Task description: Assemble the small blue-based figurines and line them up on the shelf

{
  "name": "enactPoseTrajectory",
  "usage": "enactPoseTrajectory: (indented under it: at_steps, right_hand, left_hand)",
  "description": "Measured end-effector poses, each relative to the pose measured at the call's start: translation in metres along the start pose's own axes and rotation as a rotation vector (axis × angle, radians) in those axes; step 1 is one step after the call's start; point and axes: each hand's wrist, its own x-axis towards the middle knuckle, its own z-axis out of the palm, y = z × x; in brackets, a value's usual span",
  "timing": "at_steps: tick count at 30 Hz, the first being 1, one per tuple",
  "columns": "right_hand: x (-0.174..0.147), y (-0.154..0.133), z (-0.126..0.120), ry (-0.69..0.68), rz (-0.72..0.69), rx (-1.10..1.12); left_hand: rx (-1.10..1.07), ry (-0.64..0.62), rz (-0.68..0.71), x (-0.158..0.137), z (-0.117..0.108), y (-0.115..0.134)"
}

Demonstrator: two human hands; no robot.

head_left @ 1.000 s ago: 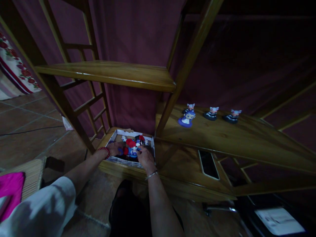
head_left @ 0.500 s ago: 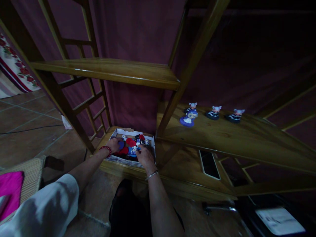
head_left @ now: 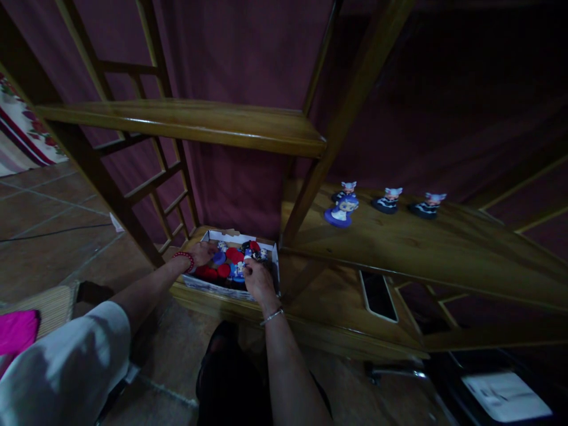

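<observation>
A shallow white cardboard box [head_left: 208, 286] stands on the low wooden shelf, with several small figurines on red, blue and purple round bases jumbled in it. My left hand [head_left: 202, 254], with a red bead bracelet at the wrist, lies over the box's left rim. Its fingers are loosely stretched and hold nothing visible, close to a purple round base [head_left: 219, 258]. Inside the box's right half, my right hand [head_left: 260, 280] has its fingers pinched at a small white-and-blue figurine [head_left: 247, 254]. Part of that grip is hidden. A red disc [head_left: 235, 255] lies between the hands.
On the higher shelf [head_left: 381, 239] to the right stand a purple-haired figurine [head_left: 344, 211] and several dark-based ones, such as this pink-and-white figurine [head_left: 387, 201]. Above the box runs another wooden shelf [head_left: 190, 125]. A wooden post [head_left: 306, 198] rises just right of the box.
My left hand has drawn back leftward from the purple base to the box's rim. The right hand has shifted slightly, and a white-and-blue figurine now shows at its fingertips.
</observation>
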Motion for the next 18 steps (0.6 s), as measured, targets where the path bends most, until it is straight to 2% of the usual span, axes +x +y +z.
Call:
enactPoseTrajectory:
  at_steps: [4, 7, 12, 15, 18]
  right_hand:
    - [0.000, 0.001, 0.000, 0.003, 0.005, -0.014]
    - [-0.001, 0.003, -0.001, -0.011, 0.007, -0.015]
    - [-0.002, 0.005, -0.002, -0.013, 0.012, -0.018]
    - [-0.002, 0.004, -0.003, -0.022, 0.008, -0.023]
    - [-0.003, 0.003, -0.005, -0.024, 0.007, -0.032]
  left_hand:
    - [0.030, 0.038, 0.066, 0.003, 0.010, 0.004]
    - [0.043, 0.073, 0.182, 0.010, 0.024, 0.011]
    - [0.053, 0.012, 0.318, 0.019, 0.042, 0.027]
    - [0.112, -0.049, 0.329, 0.020, 0.046, 0.036]
    - [0.152, -0.046, 0.275, 0.018, 0.045, 0.037]
